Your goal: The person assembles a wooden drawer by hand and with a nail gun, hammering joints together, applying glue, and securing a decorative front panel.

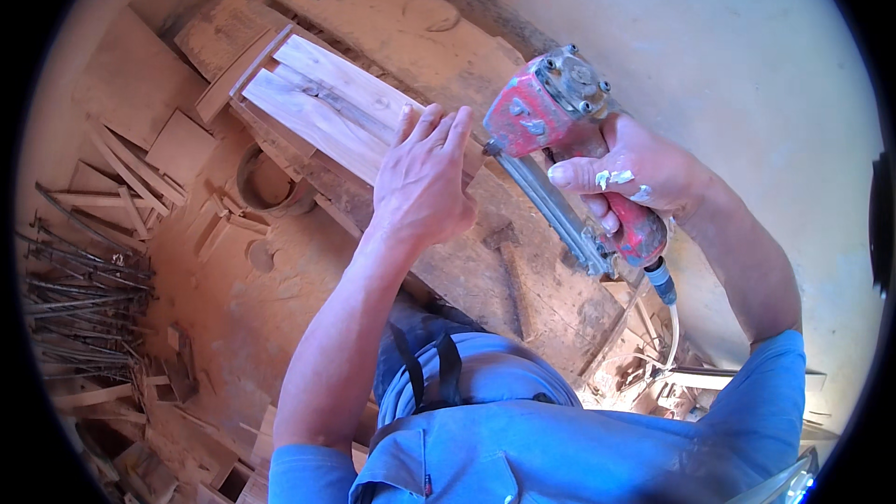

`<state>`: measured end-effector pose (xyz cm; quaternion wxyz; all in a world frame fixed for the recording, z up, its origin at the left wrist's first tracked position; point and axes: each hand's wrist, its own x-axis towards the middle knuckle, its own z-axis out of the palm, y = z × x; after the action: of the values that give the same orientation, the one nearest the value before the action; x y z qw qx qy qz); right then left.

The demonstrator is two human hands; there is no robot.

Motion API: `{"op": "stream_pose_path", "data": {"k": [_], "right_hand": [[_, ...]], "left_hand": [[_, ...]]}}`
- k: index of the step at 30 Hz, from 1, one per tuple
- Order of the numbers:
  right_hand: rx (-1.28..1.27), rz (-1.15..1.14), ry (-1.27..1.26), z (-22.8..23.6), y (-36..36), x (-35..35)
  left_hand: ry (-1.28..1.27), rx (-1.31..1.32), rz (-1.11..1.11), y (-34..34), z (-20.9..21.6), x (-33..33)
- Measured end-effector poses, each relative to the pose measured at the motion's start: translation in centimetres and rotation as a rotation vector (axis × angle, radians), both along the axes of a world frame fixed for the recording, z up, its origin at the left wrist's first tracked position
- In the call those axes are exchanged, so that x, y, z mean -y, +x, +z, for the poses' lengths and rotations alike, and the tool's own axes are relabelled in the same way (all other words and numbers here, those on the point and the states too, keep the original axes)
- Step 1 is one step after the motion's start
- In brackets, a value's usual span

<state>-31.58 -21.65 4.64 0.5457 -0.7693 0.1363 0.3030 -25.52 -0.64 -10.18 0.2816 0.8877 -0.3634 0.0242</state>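
Note:
My right hand (649,163) is wrapped round the grip of a red and grey pneumatic nail gun (532,112), whose nose sits beside the near end of a wooden piece. White smears mark the thumb and fingers. The gun's long metal magazine (555,210) slants down toward me, and an air hose (674,331) joins its handle end. My left hand (425,177) lies over the near end of the wooden piece (322,121), fingers stretched out across it and thumb hidden. Pale boards make up this long piece, with a darker gap between them.
A dusty workbench (551,317) runs diagonally beneath the wood, close to a pale wall (747,56). On the floor at left are a bucket (271,177), leaning boards and offcuts, and a stack of metal clamps (84,308). A hammer-like tool (511,280) lies on the bench. Scraps lie at lower right.

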Motion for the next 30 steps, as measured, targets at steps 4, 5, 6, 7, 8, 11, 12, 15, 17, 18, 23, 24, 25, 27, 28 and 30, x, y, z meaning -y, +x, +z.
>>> {"op": "stream_pose_path", "data": {"k": [4,5,6,7,8,11,12,15,17,18,23,24,25,27,28,30], "right_hand": [[-0.022,-0.043,0.052,1.5,-0.2,0.5],[0.024,-0.082,0.056,1.9,-0.6,0.5],[0.07,-0.12,0.06,2.2,-1.2,0.4],[0.116,-0.158,0.064,2.4,-1.8,0.3],[0.117,-0.178,0.083,2.4,-2.5,0.5],[0.112,-0.235,0.14,1.4,-4.3,1.2],[0.105,-0.256,0.157,0.7,-4.9,1.5],[0.082,-0.33,0.236,-2.8,-7.4,3.1],[0.014,-0.391,0.319,-6.0,-9.4,4.3],[-0.008,-0.463,0.354,-7.1,-10.1,4.6],[-0.13,-0.694,0.535,-12.9,-13.2,5.7],[-0.135,-0.723,0.563,-13.8,-13.7,5.9],[-0.12,-0.701,0.569,-14.9,-14.2,6.4],[-0.138,-0.701,0.585,-15.8,-15.4,6.5],[-0.147,-0.702,0.592,-16.1,-16.0,6.5],[-0.191,-0.683,0.603,-17.0,-17.3,6.8]], "left_hand": [[-0.061,0.068,0.01,0.2,-0.8,0.0],[-0.059,0.071,0.01,0.2,-0.7,0.0],[-0.057,0.073,0.01,0.2,-0.6,0.1],[-0.071,0.084,0.003,0.1,-0.6,0.0],[-0.082,0.098,-0.007,0.1,-0.6,0.0],[-0.223,0.065,-0.048,0.2,-0.5,-0.9],[-0.284,0.04,-0.062,0.2,-0.6,-1.5],[-0.632,0.183,0.127,-1.7,-1.7,-2.9],[-0.751,0.128,0.337,-5.3,-4.2,-3.9],[-0.809,0.1,0.45,-6.9,-5.4,-4.4],[-0.591,-0.196,0.473,-10.6,-8.6,-3.5],[-0.586,-0.226,0.448,-10.4,-8.3,-2.9],[-0.587,-0.161,0.45,-9.9,-7.8,-2.4],[-0.54,-0.193,0.446,-9.7,-7.8,-2.2],[-0.517,-0.21,0.444,-9.6,-7.8,-2.1],[-0.525,-0.077,0.445,-9.6,-8.1,-1.6]]}}
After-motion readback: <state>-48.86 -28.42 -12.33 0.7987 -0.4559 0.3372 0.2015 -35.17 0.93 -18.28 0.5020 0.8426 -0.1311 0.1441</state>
